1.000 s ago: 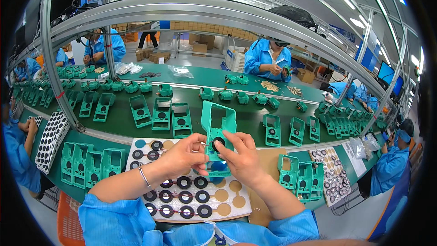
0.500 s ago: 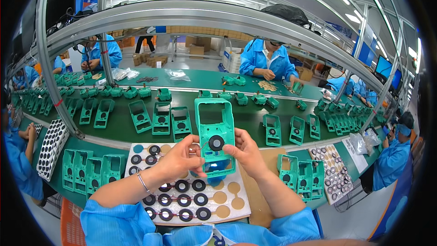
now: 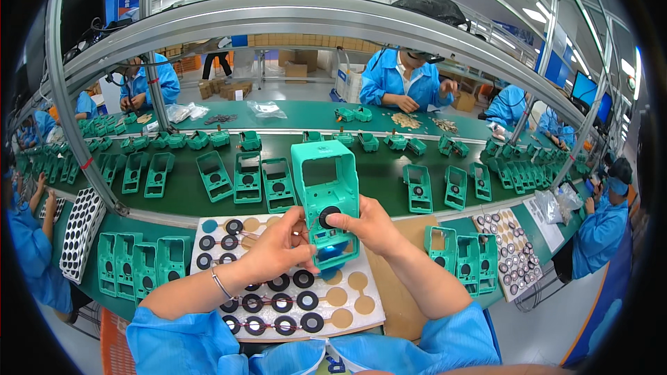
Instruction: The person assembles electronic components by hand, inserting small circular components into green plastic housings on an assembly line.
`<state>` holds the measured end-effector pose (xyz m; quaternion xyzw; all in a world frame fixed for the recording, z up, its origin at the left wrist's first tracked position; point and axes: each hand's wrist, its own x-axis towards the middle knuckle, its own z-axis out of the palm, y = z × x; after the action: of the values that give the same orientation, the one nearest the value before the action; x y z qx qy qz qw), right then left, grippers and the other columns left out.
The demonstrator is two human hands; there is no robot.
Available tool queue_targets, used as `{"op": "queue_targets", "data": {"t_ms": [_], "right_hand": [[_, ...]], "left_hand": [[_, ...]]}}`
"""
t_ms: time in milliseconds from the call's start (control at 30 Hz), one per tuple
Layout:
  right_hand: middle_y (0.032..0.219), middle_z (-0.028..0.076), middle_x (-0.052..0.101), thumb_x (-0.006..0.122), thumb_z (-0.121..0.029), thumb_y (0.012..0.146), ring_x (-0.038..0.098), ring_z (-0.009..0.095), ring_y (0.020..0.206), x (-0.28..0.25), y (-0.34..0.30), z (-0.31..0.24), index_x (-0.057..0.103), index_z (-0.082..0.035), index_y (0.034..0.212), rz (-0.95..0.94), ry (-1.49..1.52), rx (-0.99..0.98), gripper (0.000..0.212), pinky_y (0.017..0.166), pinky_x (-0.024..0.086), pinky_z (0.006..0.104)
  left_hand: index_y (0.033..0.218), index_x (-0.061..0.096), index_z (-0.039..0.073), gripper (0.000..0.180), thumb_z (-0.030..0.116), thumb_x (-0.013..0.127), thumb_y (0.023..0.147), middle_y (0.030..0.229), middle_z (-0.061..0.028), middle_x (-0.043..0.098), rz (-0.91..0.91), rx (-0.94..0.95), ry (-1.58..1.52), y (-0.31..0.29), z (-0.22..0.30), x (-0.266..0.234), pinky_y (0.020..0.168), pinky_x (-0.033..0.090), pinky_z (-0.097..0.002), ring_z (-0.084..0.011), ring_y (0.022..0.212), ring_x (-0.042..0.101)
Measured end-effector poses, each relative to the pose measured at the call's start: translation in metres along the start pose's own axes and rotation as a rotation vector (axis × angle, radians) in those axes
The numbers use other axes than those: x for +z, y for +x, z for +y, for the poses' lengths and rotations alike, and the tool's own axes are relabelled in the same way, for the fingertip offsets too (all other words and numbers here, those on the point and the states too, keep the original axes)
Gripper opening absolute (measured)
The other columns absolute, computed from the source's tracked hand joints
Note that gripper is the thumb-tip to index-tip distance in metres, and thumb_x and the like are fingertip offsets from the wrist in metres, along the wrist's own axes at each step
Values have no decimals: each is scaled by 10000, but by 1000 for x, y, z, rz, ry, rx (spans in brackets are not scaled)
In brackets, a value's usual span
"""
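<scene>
A green plastic housing [image 3: 321, 196] with a rectangular opening stands tilted up before me, held between both hands. A black round speaker [image 3: 327, 217] sits in its lower half, with a thin red wire at its left. My right hand [image 3: 375, 230] grips the housing's right side, its thumb pressed on the speaker's face. My left hand [image 3: 279, 244] closes on the lower left edge, fingers near the wire; whether it pinches the wire I cannot tell. Below lies a white foam board [image 3: 358, 333] with rows of black ring-shaped speakers [image 3: 283, 302] joined by red wires.
Green housings [image 3: 172, 258] stand at the left, more [image 3: 467, 262] at the right. Others line the dark green conveyor [image 3: 375, 187] ahead. A speaker tray [image 3: 511, 253] lies right, a white dotted rack [image 3: 82, 232] left. A metal frame [image 3: 278, 24] crosses above. Co-workers [image 3: 403, 83] sit around.
My right thumb has slid left onto the speaker. The housing has tipped slightly. Across the belt, a co-worker's hand has lifted away from a green part.
</scene>
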<state>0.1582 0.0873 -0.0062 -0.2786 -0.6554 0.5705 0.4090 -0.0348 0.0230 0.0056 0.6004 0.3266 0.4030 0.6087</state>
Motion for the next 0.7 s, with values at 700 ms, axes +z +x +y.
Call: {"op": "queue_targets", "data": {"t_ms": [700], "right_hand": [[829,101,625,650,-165,785,594,171,674,-159,98,90,587,11,864,645,-230,225,202,531,486,323]], "left_hand": [[1243,358,-6,481,12,572,812,1032,-110,500,292,102,240,18,-10,-23,590,498,-237,-132,810,549]]}}
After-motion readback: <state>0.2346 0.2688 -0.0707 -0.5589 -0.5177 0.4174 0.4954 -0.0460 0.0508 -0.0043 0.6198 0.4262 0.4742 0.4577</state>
